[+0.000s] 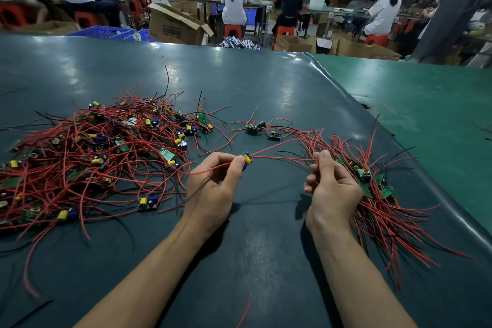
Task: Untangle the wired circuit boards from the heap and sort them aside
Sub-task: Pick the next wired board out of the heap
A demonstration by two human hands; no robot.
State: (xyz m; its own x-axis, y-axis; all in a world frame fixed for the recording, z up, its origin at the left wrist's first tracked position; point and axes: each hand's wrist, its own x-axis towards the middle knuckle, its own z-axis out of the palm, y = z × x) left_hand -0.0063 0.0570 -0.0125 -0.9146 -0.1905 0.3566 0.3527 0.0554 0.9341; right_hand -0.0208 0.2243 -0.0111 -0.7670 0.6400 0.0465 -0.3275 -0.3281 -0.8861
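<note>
The left hand [215, 184] pinches a small circuit board [247, 159] with a yellow capacitor between thumb and fingertips, its fingers curled round one of the board's red leads that loops below the palm. The right hand [331, 184] is closed round a bundle of red wires [386, 221], thumb upright, gripping the gathered leads of the sorted boards [366, 176] that fan out behind it toward 4 o'clock.

From the held board, red leads [282, 158] run almost level toward 3 o'clock and reach the right hand's fingers; that stretch between the two hands is the long axis that matters. Judging by this, the board is freed from the heap and the next move is to bring it across to the right so it joins the bundle. The left hand carries the board itself; the right hand is nearer the far ends of its leads.

The heap [93, 152] of tangled boards and red and black wires lies on the dark green worktop [266, 93] at 9 to 10 o'clock from the left hand, near it, with some stray leads reaching under the wrist. A loose cluster of two or three boards [262, 130] sits at 12 o'clock, between heap and bundle, just beyond the hands. One lead from the held board seems to trail back toward the heap; whether it is snagged there I cannot tell.
</note>
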